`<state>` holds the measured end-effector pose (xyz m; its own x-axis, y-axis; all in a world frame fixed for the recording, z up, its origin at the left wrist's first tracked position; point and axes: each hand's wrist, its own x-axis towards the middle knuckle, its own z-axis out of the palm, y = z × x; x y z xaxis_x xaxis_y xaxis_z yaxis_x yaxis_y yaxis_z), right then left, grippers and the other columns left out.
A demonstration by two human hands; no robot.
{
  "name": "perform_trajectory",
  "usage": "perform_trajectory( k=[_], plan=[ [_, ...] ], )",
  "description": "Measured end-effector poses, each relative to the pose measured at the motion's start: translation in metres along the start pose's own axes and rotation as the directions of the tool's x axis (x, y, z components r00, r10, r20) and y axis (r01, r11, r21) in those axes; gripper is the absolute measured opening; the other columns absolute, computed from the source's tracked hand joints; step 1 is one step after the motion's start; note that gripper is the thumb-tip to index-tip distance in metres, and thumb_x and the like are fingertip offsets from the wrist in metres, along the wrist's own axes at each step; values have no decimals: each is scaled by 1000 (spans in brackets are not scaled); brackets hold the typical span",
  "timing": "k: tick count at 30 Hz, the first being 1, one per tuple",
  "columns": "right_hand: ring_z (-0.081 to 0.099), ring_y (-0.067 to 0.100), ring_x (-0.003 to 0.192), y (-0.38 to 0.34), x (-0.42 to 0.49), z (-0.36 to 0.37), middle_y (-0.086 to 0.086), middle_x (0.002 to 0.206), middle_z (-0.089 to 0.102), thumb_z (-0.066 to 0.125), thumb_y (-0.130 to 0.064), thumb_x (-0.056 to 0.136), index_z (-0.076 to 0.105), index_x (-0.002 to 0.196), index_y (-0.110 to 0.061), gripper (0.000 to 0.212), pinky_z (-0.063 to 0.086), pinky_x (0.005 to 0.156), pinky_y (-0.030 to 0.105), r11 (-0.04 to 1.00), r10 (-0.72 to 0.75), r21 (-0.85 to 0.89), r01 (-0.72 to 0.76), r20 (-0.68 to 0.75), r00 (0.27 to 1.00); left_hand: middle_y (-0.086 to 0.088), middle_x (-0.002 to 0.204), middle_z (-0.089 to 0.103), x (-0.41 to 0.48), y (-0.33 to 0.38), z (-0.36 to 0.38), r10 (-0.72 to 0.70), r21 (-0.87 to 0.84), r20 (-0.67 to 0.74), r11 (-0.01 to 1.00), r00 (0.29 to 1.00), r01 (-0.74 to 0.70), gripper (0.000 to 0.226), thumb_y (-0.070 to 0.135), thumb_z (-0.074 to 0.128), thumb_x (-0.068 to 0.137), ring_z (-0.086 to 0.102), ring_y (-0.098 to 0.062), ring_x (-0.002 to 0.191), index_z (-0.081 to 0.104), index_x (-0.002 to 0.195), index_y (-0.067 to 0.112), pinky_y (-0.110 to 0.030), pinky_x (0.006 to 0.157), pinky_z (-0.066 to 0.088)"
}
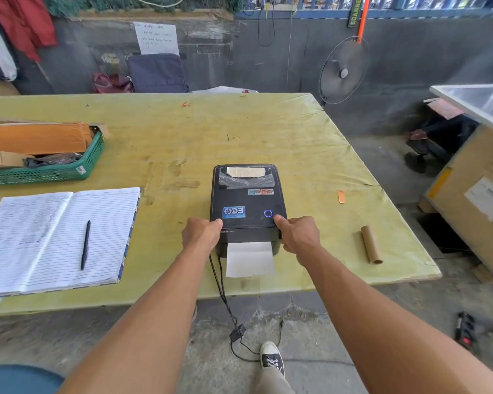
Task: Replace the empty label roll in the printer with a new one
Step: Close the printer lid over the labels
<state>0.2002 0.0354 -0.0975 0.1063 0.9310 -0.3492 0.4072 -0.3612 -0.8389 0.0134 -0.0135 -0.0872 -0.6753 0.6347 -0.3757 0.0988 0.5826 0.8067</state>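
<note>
The black label printer (246,200) stands near the front edge of the yellow-green table (182,137), its lid down and a blue ring lit on top. A strip of white label paper (249,258) sticks out of its front slot. My left hand (201,234) grips the printer's front left corner, thumb on the lid. My right hand (298,233) grips the front right corner the same way. An empty brown cardboard roll core (371,245) lies on the table to the right of the printer.
An open lined notebook (54,237) with a pen (85,244) lies at the left. Behind it sits a green basket (52,169) with cardboard pieces. The printer's cable (225,302) hangs off the table edge to the floor. A small orange piece (341,196) lies right of the printer.
</note>
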Motion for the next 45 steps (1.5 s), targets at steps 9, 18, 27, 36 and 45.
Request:
perform_trajectory(
  k=[9,18,27,36,45],
  plan=[
    [54,30,71,-2,0,-1,17,81,64,66,-39,92,67,80,3,45,59,86,52,999,-11,-37,11,-3,1000,-9,84,63,-3,0,2,-13,-15,-25,1000,1000,12,33,23,66,87,70,-31,93,46,60,18,-45,84,57],
    [55,31,71,-2,-2,-2,19,82,65,66,-39,92,68,90,14,54,58,87,52,998,-16,-65,16,-2,1000,-8,84,63,-5,1,3,-20,-20,-40,1000,999,19,33,23,66,87,70,-30,92,47,61,17,-46,86,57],
    [55,29,71,-3,-6,-3,20,82,67,65,-41,93,67,99,16,57,58,88,53,997,-16,-77,17,10,1000,-8,83,63,-7,1,4,-28,-28,-50,999,998,27,37,24,67,88,70,-31,92,45,59,17,-45,86,57],
    [55,31,71,-4,-8,-2,28,96,73,65,-40,93,67,97,16,56,57,87,53,997,-28,-70,28,-1,1000,-10,82,64,-6,0,3,-14,-12,-29,1000,999,14,34,25,66,88,70,-31,92,48,61,16,-44,83,57],
    [58,32,74,-5,-9,-1,29,102,73,65,-41,93,68,101,13,56,57,89,54,998,-11,-62,10,-14,1000,-11,81,64,-4,-2,3,-1,-5,-40,1000,999,1,38,25,67,87,70,-32,90,43,58,18,-45,83,58]
  ],
)
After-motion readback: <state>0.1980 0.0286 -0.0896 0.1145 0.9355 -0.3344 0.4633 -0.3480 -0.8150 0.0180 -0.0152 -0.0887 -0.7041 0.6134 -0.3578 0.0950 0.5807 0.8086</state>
